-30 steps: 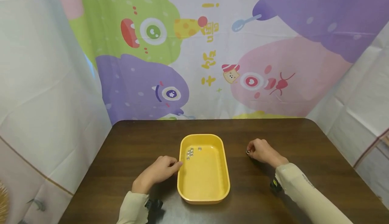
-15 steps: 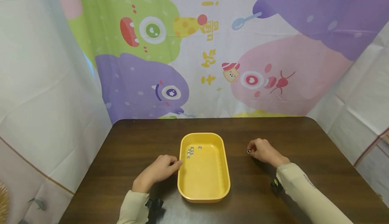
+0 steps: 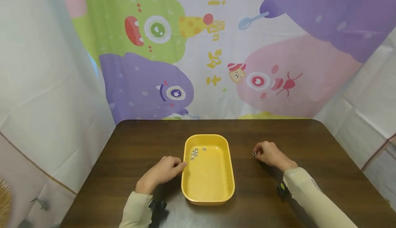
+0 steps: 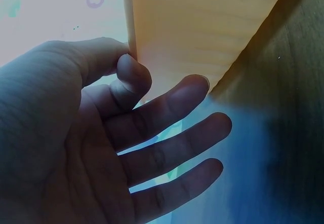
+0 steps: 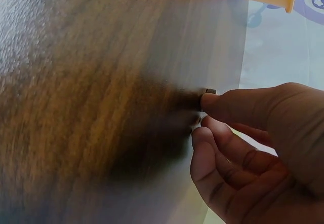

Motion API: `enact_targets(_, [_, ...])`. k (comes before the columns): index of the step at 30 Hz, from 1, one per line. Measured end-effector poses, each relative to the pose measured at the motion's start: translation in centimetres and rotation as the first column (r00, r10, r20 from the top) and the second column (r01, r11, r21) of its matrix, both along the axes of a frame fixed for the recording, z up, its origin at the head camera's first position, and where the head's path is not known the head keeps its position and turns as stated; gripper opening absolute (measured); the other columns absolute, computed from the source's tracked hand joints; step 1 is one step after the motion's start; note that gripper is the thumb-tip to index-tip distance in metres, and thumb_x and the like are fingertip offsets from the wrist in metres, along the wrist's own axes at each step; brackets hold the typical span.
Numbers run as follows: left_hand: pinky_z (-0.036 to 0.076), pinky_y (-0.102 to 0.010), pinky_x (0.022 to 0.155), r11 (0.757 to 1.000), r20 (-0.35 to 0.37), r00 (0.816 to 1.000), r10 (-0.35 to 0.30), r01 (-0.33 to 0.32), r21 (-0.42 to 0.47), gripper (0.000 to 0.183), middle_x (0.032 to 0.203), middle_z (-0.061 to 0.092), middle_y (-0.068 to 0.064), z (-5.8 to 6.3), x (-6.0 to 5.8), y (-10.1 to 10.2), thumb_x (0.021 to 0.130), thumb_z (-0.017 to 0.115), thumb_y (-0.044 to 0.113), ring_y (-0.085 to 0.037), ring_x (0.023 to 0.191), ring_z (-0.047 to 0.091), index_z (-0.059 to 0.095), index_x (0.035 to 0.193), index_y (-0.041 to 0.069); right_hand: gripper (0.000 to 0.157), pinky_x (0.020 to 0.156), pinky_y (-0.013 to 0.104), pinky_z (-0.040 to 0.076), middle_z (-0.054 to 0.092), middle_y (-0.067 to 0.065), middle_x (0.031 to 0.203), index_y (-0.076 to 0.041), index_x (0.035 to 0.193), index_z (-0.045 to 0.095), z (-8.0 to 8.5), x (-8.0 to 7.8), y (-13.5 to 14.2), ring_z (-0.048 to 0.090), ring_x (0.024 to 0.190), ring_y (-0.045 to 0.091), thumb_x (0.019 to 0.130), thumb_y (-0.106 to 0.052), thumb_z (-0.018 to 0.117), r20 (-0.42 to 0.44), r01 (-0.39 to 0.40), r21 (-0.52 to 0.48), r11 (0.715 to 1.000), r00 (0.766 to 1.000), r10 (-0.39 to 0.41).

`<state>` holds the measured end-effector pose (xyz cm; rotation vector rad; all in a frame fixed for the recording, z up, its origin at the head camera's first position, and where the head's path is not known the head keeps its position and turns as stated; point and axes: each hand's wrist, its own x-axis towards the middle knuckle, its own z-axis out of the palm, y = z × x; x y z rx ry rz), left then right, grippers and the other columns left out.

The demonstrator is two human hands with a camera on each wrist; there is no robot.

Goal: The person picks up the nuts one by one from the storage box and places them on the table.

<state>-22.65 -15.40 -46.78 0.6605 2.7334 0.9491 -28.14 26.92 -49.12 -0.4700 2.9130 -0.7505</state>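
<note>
Head view: L hand [image 3: 162, 171] at left side of yellow tray [image 3: 207, 185], thumb over rim, index bent just outside. R hand [image 3: 270, 153] well off to tray's right, thumb + fingertips pinching small shiny pc [image 3: 254, 154], low over dark table [image 3: 139, 145]. Shiny cluster [image 3: 196, 155] in tray's far L part, single pc [image 3: 204, 149] just beside it. Vs 1 s ago, R pc's ring-like face shows a bit clearer; tray contents look same, so prob. no progress yet: pc's still in fingers, outside tray.

L wrist view: thumb + index pinch tray edge, other 3 fingers spread loosely; prob. just steadying.

R wrist view: pc's edge pokes out past thumb tip, other fingers curled below. Can't tell if pc touches table. Tray corner shows up top, apart from hand.
</note>
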Motion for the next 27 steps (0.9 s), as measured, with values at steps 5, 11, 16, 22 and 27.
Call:
enact_targets(5, [0.037,-0.025,0.055,1.0,-0.001,1.0,-0.006,0.006,0.005,0.037,0.064,0.049,0.006,0.1,0.0,0.1,0.106,0.057,0.028,-0.008,0.056,0.043,0.057,0.073,0.014,0.013,0.067,0.033,0.047,0.065,0.002,0.079,-0.002,0.096,0.071,0.2,0.2,0.3,0.054,0.07,0.014,0.085,0.005,0.068,0.011,0.005,0.0,1.0,1.0,-0.005])
enact_targets(11, [0.04,-0.026,0.058,1.0,-0.024,1.0,0.001,-0.001,-0.006,0.032,0.067,0.054,0.005,0.1,0.0,0.3,0.106,0.057,0.027,-0.008,0.059,0.047,0.06,0.077,0.014,0.013,0.065,0.031,0.045,0.064,0.003,0.078,0.001,0.098,0.07,0.4,0.3,0.5,0.053,0.069,0.014,0.085,0.002,0.072,0.002,0.009,-0.013,1.0,1.0,-0.009])
enact_targets(16, [0.04,-0.026,0.058,1.0,-0.014,1.0,0.002,-0.002,-0.009,0.031,0.067,0.054,0.005,0.1,0.0,0.3,0.106,0.056,0.028,-0.009,0.059,0.047,0.061,0.079,0.014,0.015,0.066,0.032,0.046,0.065,0.002,0.079,-0.001,0.098,0.07,0.8,0.5,0.4,0.056,0.071,0.014,0.084,0.0,0.076,-0.019,0.002,-0.005,1.0,1.0,-0.002])
enact_targets(22, [0.04,-0.026,0.058,1.0,-0.01,1.0,-0.004,0.004,-0.006,0.031,0.067,0.055,0.005,0.0,0.0,0.3,0.107,0.056,0.028,-0.009,0.059,0.047,0.061,0.08,0.014,0.017,0.072,0.037,0.052,0.069,0.005,0.085,0.0,0.101,0.07,1.8,0.5,0.3,0.063,0.08,0.018,0.086,-0.006,0.077,-0.045,-0.005,0.002,1.0,0.999,0.005])
enact_targets(27, [0.04,-0.026,0.058,1.0,-0.004,1.0,0.001,-0.001,-0.001,0.03,0.067,0.054,0.004,0.0,-0.1,0.4,0.107,0.056,0.026,-0.01,0.059,0.047,0.06,0.08,0.013,0.025,0.074,0.04,0.054,0.07,0.01,0.095,0.004,0.112,0.068,2.9,0.4,0.1,0.064,0.084,0.022,0.093,-0.012,0.073,-0.018,-0.002,0.009,1.0,1.0,0.002])
